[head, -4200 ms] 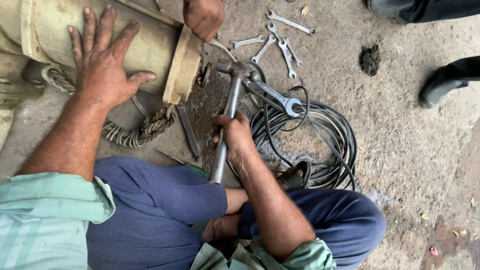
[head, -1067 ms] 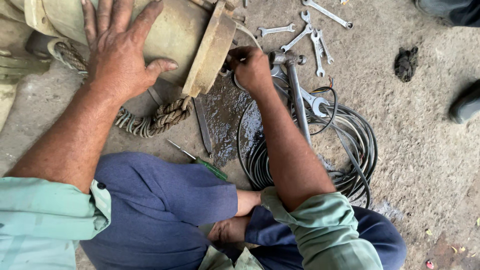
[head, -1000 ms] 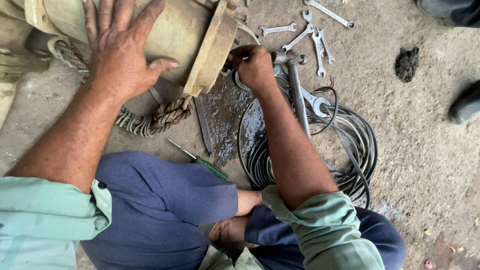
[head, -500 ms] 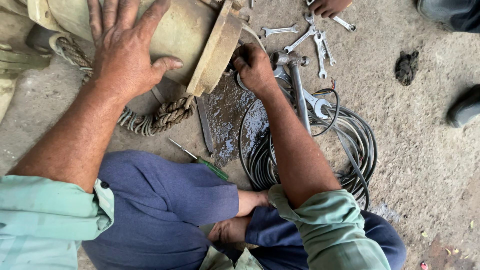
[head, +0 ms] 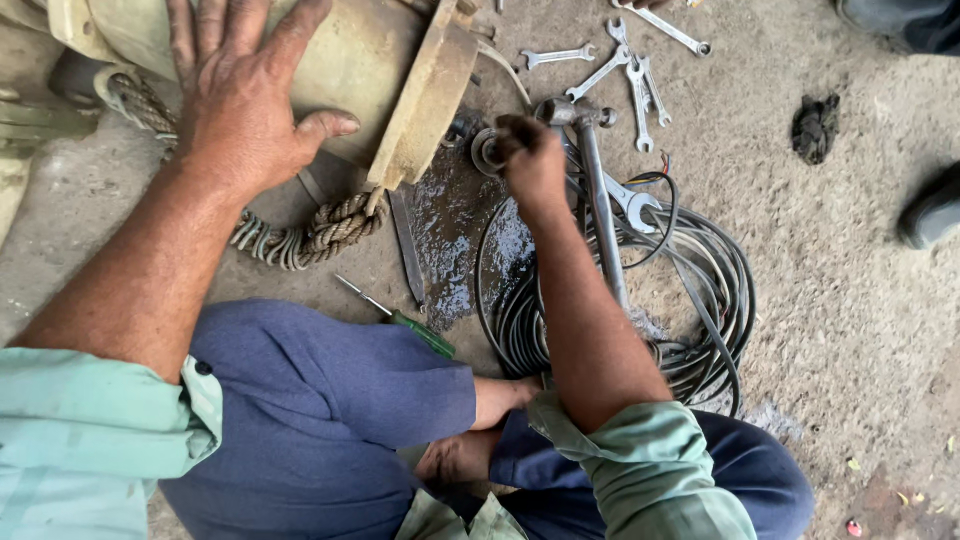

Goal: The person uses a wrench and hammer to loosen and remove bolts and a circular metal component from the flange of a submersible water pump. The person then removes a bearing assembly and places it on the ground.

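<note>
Cream-painted, grimy metal cylinder with a wide round flange (head: 400,70) lying on its side at top left, on a dusty concrete floor (head: 830,290). Left hand (head: 245,105) pressed flat on the curved body, fingers spread wide and pointing up out of the frame, thumb stretched right toward the flange; palm and all fingers in touch with the metal, gripping nothing. Right hand (head: 532,160) just right of the flange's lower edge, fingers curled down and bunched narrowly at a small round grey metal ring (head: 486,150) that sits between the flange and the knuckles; fingertips hidden by the back of the hand, so whether closed on the ring or only touching it cannot be told. Long grey steel handle with a socket head (head: 598,200) just right of that hand, running from beside the knuckles down along the forearm, not held. Beneath it a coil of black cable (head: 700,290), with an adjustable steel spanner (head: 632,205) on top. Dark wet patch (head: 450,240) below the flange. Thick brown rope (head: 300,235) looped under the cylinder. Green-handled screwdriver (head: 405,322) near the blue-trousered knee (head: 330,400). Several loose steel spanners (head: 620,65) scattered at top, well apart from both hands.
</note>
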{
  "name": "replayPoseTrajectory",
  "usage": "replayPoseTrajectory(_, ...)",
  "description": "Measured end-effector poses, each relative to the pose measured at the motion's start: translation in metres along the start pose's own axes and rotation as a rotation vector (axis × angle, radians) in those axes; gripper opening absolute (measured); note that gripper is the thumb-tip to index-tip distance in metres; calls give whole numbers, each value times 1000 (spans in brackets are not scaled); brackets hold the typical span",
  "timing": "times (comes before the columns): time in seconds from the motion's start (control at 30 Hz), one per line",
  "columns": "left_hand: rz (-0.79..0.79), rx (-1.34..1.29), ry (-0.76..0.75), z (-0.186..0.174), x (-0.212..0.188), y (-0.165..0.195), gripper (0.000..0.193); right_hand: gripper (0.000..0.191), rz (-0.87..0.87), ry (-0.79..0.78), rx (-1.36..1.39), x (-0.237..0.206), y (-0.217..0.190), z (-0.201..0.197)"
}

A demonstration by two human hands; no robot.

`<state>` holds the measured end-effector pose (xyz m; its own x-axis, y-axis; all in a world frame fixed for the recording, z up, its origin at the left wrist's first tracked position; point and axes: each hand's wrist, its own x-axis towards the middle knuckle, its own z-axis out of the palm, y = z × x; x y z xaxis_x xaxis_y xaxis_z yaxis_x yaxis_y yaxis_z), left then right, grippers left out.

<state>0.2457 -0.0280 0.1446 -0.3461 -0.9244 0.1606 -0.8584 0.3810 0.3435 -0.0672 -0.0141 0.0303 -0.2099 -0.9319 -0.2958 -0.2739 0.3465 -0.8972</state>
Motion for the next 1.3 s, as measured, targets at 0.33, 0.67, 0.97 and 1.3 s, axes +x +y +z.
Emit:
replayPoseTrajectory(0.33,-9,-84,5,-4,-7,2,96,73,-182,-84,-1040,20,-6,50)
replayPoseTrajectory(0.67,-25,-96,1,-7,-4,7,96,46,-170,126,-285,22,22,8)
replayPoseTrajectory(0.97,-23,-106,15,-8,-4,9,96,55,-329,40,-618,-6,35,-32)
replayPoseTrajectory(1.3,-17,-102,13,-4,-5,3,95,103,-207,-111,-851,5,15,-8)
